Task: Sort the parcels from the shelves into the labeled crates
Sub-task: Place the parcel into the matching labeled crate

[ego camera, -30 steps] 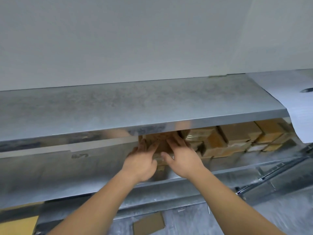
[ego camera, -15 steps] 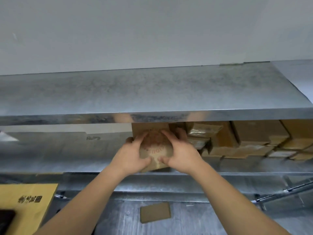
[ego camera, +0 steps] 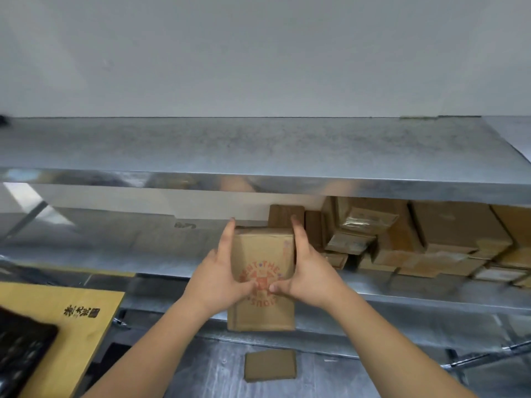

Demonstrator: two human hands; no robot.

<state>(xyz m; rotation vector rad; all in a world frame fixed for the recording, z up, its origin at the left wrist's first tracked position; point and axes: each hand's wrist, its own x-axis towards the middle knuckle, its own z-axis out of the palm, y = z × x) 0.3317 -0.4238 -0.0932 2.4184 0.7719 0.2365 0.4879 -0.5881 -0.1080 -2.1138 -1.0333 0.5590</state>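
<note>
A brown cardboard parcel (ego camera: 260, 254) with a round red print is held between both hands, half out past the front edge of the middle metal shelf (ego camera: 416, 297). My left hand (ego camera: 219, 275) grips its left side and my right hand (ego camera: 306, 272) its right side, thumbs meeting on the print. Behind it an upright brown parcel (ego camera: 286, 215) stands on the shelf. Several more cardboard parcels (ego camera: 431, 234) are stacked on the shelf to the right. No crate is in view.
The top shelf board (ego camera: 258, 147) juts out above the hands. A small flat cardboard parcel (ego camera: 270, 364) lies on the lower shelf below. A yellow box (ego camera: 77, 311) with black print sits at the lower left, a black object (ego camera: 20, 349) on it.
Both hands reached under the top shelf, closed on the printed parcel and drew it forward and down off the shelf. The view has shifted left.
</note>
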